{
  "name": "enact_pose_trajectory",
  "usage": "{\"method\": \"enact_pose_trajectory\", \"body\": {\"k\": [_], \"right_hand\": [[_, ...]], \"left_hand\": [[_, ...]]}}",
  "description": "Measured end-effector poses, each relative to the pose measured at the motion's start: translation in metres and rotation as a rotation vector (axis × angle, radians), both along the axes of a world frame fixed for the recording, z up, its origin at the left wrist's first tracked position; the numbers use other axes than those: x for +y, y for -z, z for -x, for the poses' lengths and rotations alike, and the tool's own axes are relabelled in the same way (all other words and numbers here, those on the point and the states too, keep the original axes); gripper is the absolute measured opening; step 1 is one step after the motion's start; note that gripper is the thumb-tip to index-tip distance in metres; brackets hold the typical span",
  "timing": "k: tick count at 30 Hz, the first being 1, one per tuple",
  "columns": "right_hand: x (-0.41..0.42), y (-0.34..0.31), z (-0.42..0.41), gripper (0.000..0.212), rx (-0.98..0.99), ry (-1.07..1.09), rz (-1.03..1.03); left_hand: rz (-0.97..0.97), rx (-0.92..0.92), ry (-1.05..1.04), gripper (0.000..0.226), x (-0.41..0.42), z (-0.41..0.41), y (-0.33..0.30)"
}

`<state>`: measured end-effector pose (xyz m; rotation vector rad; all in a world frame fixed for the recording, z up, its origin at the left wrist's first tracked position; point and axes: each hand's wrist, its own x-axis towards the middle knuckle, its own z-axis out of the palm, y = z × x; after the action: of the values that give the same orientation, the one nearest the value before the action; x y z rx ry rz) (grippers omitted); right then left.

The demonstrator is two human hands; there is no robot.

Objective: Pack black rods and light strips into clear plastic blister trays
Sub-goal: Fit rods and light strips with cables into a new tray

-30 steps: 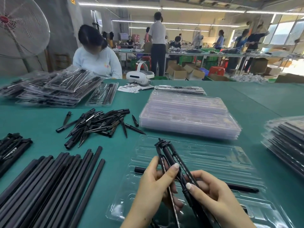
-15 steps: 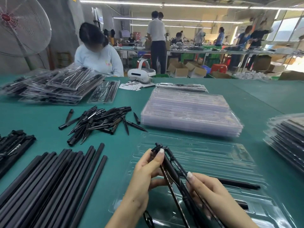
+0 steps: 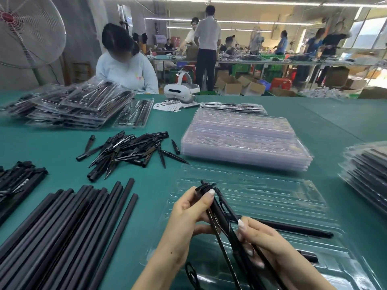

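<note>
An open clear blister tray (image 3: 272, 197) lies on the green table in front of me. A black rod (image 3: 293, 228) lies in one of its channels. Over the tray I hold a bundle of black light strips (image 3: 219, 208), their connector ends pointing away from me. My left hand (image 3: 188, 212) grips the bundle near its top, thumb on the connectors. My right hand (image 3: 263, 241) pinches the strips lower down. A row of long black rods (image 3: 62, 233) lies at my left.
A heap of black spikes (image 3: 127, 151) lies centre left, more strips (image 3: 18, 176) at the far left. A stack of empty trays (image 3: 243, 139) sits behind the open one. Filled trays are stacked at right (image 3: 366, 174) and back left (image 3: 73, 107), where a person sits.
The strip bundle has come lower and nearer the tray. My left hand has slid up to its connector end, and my right hand has shifted along the strips.
</note>
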<state>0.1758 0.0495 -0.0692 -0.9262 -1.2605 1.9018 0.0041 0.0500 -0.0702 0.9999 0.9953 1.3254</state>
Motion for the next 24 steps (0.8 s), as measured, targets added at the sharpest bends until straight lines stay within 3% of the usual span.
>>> {"method": "enact_pose_trajectory", "body": {"k": [6, 10, 24], "right_hand": [[-0.003, 0.001, -0.002, 0.025, -0.247, 0.083, -0.355], [-0.007, 0.009, 0.002, 0.029, -0.409, 0.071, -0.568], [-0.01, 0.013, 0.009, 0.035, -0.254, 0.093, -0.491]], "left_hand": [[0.013, 0.011, 0.024, 0.03, 0.002, 0.001, 0.001], [0.028, 0.019, 0.052, 0.036, 0.002, 0.001, 0.003], [0.027, 0.001, 0.087, 0.033, 0.002, 0.003, 0.002]]}}
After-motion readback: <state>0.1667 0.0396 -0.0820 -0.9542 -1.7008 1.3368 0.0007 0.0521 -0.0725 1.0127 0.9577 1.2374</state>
